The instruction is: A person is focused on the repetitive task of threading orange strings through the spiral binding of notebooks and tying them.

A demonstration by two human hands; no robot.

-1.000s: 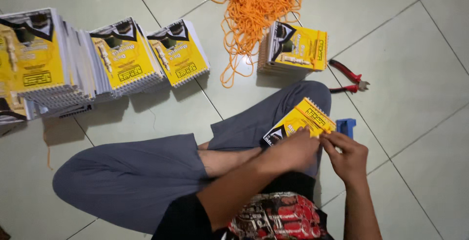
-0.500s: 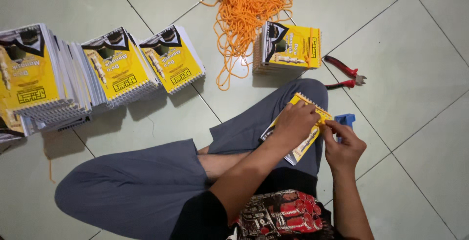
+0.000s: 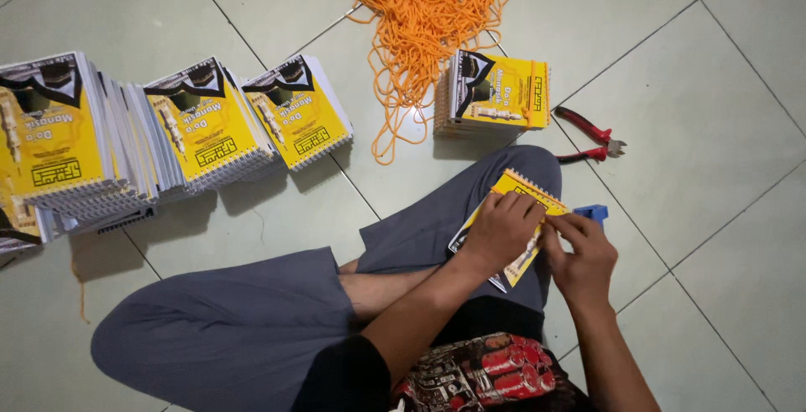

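Left hand (image 3: 502, 229) presses the yellow booklet (image 3: 522, 190) flat; right hand (image 3: 581, 252) grip pinches its edge.

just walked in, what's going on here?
A person sits cross-legged on a tiled floor, holding a small yellow spiral-bound booklet on the knee. The left hand presses on its cover; the right hand works at its edge. A blue object peeks out beside it. Ahead lie rows of matching booklets, a separate small stack, a heap of orange cord and red-handled pliers.
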